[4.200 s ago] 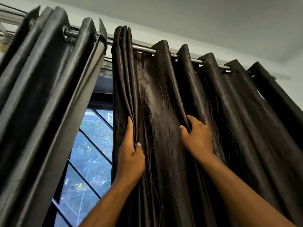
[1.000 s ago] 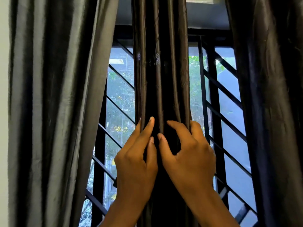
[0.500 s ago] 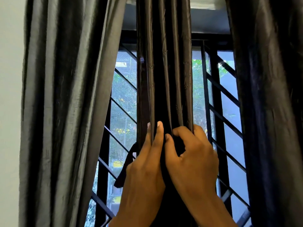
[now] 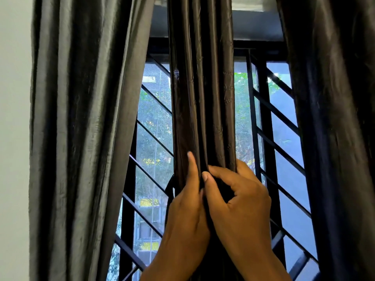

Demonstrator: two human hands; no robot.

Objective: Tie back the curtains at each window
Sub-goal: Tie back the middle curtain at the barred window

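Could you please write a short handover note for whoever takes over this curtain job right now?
Left hand: fingers straight, pressing the gathered middle curtain from the left.
Right hand: fingers curled round the same bundle from the right.
A dark tie strap loops out at the bundle's left edge, beside the left hand.
Done: the middle curtain is bunched into a narrow column in front of the window grille.
Left: no finished tie shows yet. The left curtain and right curtain hang loose.
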